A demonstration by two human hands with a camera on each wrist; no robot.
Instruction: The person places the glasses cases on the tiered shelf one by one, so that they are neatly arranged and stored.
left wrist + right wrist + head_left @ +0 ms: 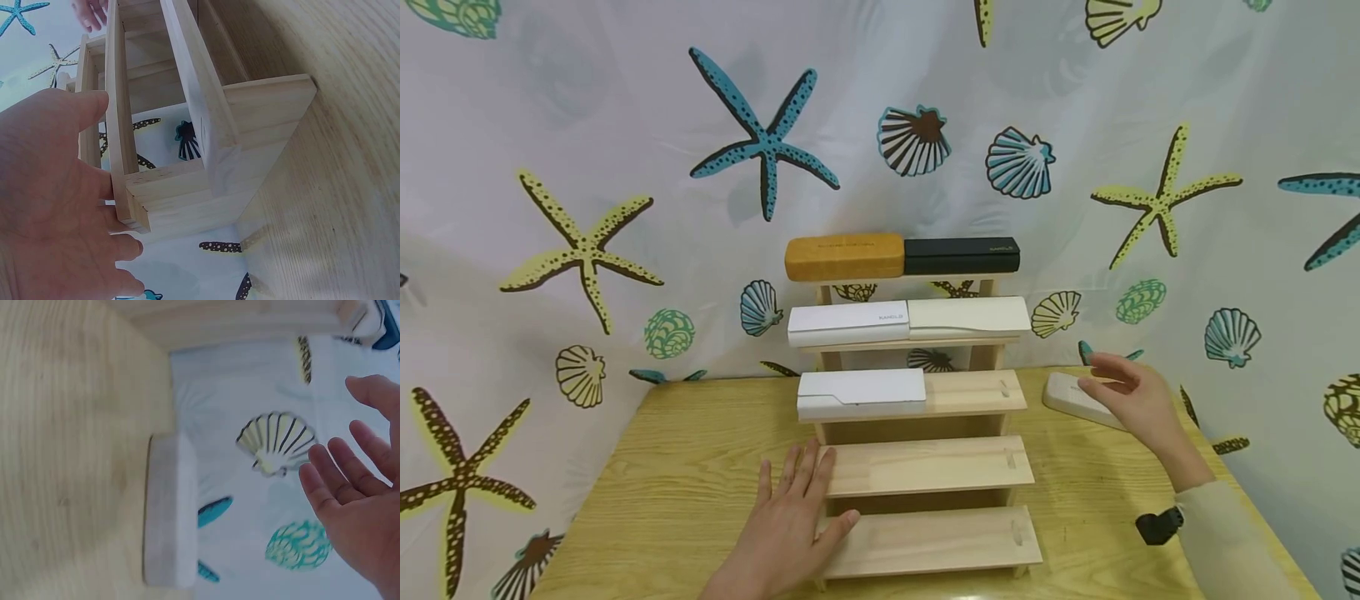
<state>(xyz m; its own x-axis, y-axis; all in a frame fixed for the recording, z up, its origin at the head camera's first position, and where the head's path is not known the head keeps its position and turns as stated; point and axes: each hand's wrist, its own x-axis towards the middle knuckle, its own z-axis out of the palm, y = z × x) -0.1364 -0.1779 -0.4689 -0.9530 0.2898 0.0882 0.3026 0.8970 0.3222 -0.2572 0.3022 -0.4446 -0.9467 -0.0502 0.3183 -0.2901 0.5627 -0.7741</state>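
A stepped wooden rack (925,537) stands on the table. My left hand (790,521) touches the left ends of its lower steps, fingers spread and straight; the left wrist view shows the same hand (53,187) against the step edges. My right hand (1138,408) is in the air just above an off-white glasses case (1063,396) on the table, holding nothing. Seen from the right wrist, the hand (362,494) has loosely bent fingers, apart from the case (170,512). On the rack's third step from the bottom, a white case (861,392) lies at the left.
A mustard case (844,257) and a black case (961,256) lie on the top step. Below them are a white case (848,322) and a cream case (968,316). Behind the wood-grain table (685,467) hangs a curtain (865,83) printed with starfish and shells.
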